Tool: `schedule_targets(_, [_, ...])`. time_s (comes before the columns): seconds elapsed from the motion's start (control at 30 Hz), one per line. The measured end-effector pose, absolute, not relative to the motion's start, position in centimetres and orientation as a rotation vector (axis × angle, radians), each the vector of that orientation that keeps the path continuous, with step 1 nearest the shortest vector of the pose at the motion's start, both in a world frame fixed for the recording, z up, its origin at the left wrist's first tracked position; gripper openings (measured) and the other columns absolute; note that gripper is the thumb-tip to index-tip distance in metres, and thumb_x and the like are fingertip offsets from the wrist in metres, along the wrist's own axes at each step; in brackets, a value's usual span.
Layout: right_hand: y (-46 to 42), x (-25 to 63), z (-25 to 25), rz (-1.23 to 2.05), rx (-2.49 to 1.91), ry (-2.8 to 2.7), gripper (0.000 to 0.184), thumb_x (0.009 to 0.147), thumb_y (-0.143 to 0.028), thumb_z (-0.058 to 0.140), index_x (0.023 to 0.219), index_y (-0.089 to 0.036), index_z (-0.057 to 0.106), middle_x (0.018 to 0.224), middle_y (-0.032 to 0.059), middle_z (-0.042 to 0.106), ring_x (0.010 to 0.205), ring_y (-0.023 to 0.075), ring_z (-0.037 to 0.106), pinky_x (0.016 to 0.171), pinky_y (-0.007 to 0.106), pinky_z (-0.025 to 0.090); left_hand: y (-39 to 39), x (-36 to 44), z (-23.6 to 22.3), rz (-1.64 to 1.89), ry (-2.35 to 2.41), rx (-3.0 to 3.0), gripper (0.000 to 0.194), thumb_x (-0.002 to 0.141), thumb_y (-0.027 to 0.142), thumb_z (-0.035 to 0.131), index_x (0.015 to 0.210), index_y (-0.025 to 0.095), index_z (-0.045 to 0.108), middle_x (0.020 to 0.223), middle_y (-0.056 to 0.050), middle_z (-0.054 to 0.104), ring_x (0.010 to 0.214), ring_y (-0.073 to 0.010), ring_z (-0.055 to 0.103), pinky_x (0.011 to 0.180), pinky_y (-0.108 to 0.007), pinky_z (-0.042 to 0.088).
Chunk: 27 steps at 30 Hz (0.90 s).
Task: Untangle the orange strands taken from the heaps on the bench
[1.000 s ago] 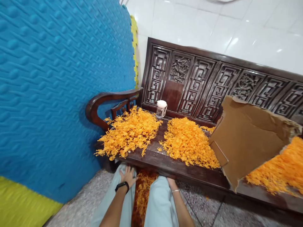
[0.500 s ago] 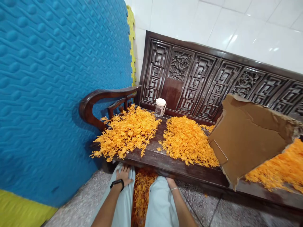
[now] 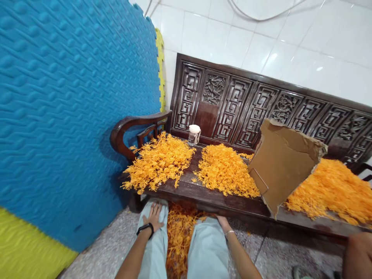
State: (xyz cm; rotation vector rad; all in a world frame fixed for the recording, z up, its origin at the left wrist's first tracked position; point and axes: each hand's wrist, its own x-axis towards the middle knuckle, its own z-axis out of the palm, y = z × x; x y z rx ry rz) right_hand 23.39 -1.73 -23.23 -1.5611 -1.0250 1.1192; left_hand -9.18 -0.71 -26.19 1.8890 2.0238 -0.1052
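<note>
My left hand (image 3: 154, 217), with a black band on its wrist, lies flat on my left thigh, fingers spread and nothing in them. Beside my right knee is my right hand (image 3: 223, 224), wearing a bracelet; its fingers are hidden by the knee and the bench edge. Between my legs is a heap of orange plastic pieces (image 3: 178, 244). In front, a dark wooden bench (image 3: 190, 176) bears a left pile of thin, branching orange pieces (image 3: 162, 159) and a denser middle pile (image 3: 226, 170).
A lidded clear cup (image 3: 194, 136) stands at the bench's back. A torn cardboard sheet (image 3: 283, 159) leans between the middle pile and a right orange pile (image 3: 334, 190). Blue foam matting (image 3: 72, 116) rises at left. Part of another person's limb (image 3: 357, 255) shows lower right.
The view has shifted, showing more of the bench's right side. Another person's limb now appears at lower right. My left hand stays on the thigh; my right hand remains by the knee.
</note>
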Motion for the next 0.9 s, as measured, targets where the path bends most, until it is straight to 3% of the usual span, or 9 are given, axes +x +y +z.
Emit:
schedule_targets(0.17, [-7.0, 23.4, -24.4, 1.133, -1.517, -0.951, 0.049, 0.033, -0.058, 0.068, 0.053, -0.014, 0.065, 0.088, 0.0136, 0.063, 0.099, 0.0322, 0.051, 0.092, 0.038, 0.034, -1.8, -8.9, -25.8, -0.089, 2.026, 1.881, 0.078, 0.064, 0.024, 0.043, 0.135, 0.014, 0.012, 0.142, -0.008, -0.001, 0.128, -0.0275, -0.006, 0.089, -0.061, 0.020])
schedule_targets(0.27, [-10.3, 22.1, -24.2, 1.108, -1.414, -0.978, 0.045, 0.049, -0.057, 0.065, 0.068, -0.017, 0.068, 0.119, 0.0115, 0.048, 0.117, 0.0295, 0.036, 0.099, 0.037, 0.027, -2.1, -8.9, -26.0, -0.082, 2.037, 1.875, 0.075, 0.066, 0.023, 0.041, 0.135, 0.013, 0.013, 0.142, -0.008, -0.003, 0.128, -0.0272, -0.007, 0.090, -0.061, 0.020])
schedule_targets(0.37, [-12.8, 20.1, -22.7, 1.139, -1.267, -1.075, 0.036, 0.060, -0.052, 0.063, 0.075, -0.019, 0.068, 0.130, 0.0081, 0.037, 0.123, 0.0263, 0.027, 0.102, 0.037, 0.021, -2.3, -8.8, -26.1, -0.103, 2.035, 1.877, 0.075, 0.066, 0.023, 0.041, 0.135, 0.012, 0.013, 0.142, -0.008, -0.004, 0.127, -0.0267, -0.009, 0.090, -0.061, 0.019])
schedule_targets(0.43, [-13.9, 18.9, -20.8, 1.177, -1.164, -1.119, 0.031, 0.060, -0.048, 0.065, 0.069, -0.019, 0.069, 0.129, 0.0086, 0.038, 0.123, 0.0273, 0.028, 0.102, 0.038, 0.020, -2.3, -8.7, -26.0, -0.127, 2.018, 1.886, 0.074, 0.066, 0.024, 0.040, 0.135, 0.012, 0.015, 0.142, -0.008, -0.004, 0.127, -0.0269, -0.010, 0.091, -0.061, 0.018])
schedule_targets(0.5, [-14.7, 17.8, -18.3, 1.282, -1.029, -1.065, 0.028, 0.061, -0.046, 0.066, 0.068, -0.019, 0.068, 0.125, 0.0095, 0.043, 0.117, 0.0276, 0.037, 0.098, 0.039, 0.027, -2.2, -8.6, -25.7, -0.148, 1.996, 1.898, 0.072, 0.067, 0.025, 0.039, 0.134, 0.010, 0.019, 0.142, -0.009, -0.003, 0.127, -0.0273, -0.009, 0.091, -0.061, 0.017])
schedule_targets(0.6, [-15.5, 17.0, -14.0, 1.493, -0.840, -0.864, 0.023, 0.064, -0.041, 0.065, 0.075, -0.021, 0.066, 0.109, 0.0097, 0.056, 0.092, 0.0236, 0.056, 0.082, 0.037, 0.041, -2.0, -8.2, -25.2, -0.156, 1.979, 1.900, 0.070, 0.066, 0.025, 0.040, 0.132, 0.009, 0.024, 0.142, -0.010, 0.000, 0.127, -0.0286, -0.008, 0.090, -0.062, 0.015])
schedule_targets(0.67, [-15.8, 16.7, -11.5, 1.527, -0.775, -0.790, 0.019, 0.067, -0.038, 0.063, 0.077, -0.022, 0.065, 0.097, 0.0083, 0.062, 0.077, 0.0195, 0.059, 0.072, 0.034, 0.045, -2.0, -8.1, -24.9, -0.140, 1.979, 1.884, 0.070, 0.065, 0.023, 0.041, 0.131, 0.008, 0.026, 0.141, -0.011, 0.001, 0.127, -0.0292, -0.007, 0.091, -0.063, 0.012])
schedule_targets(0.8, [-16.5, 15.9, -8.7, 1.445, -0.813, -0.791, 0.019, 0.068, -0.038, 0.062, 0.076, -0.022, 0.063, 0.083, 0.0066, 0.063, 0.068, 0.0185, 0.059, 0.062, 0.031, 0.046, -2.6, -7.9, -24.0, -0.046, 1.945, 1.847, 0.070, 0.063, 0.021, 0.043, 0.130, 0.004, 0.029, 0.141, -0.014, 0.001, 0.127, -0.0283, -0.008, 0.094, -0.060, 0.005])
schedule_targets(0.9, [-16.5, 15.2, -7.4, 1.152, -1.024, -0.951, 0.021, 0.069, -0.038, 0.060, 0.080, -0.021, 0.065, 0.078, 0.0063, 0.062, 0.070, 0.0186, 0.057, 0.061, 0.029, 0.046, -3.6, -7.5, -22.8, 0.046, 1.856, 1.807, 0.070, 0.061, 0.024, 0.049, 0.126, 0.003, 0.036, 0.140, -0.018, 0.008, 0.126, -0.0330, -0.006, 0.093, -0.061, 0.004])
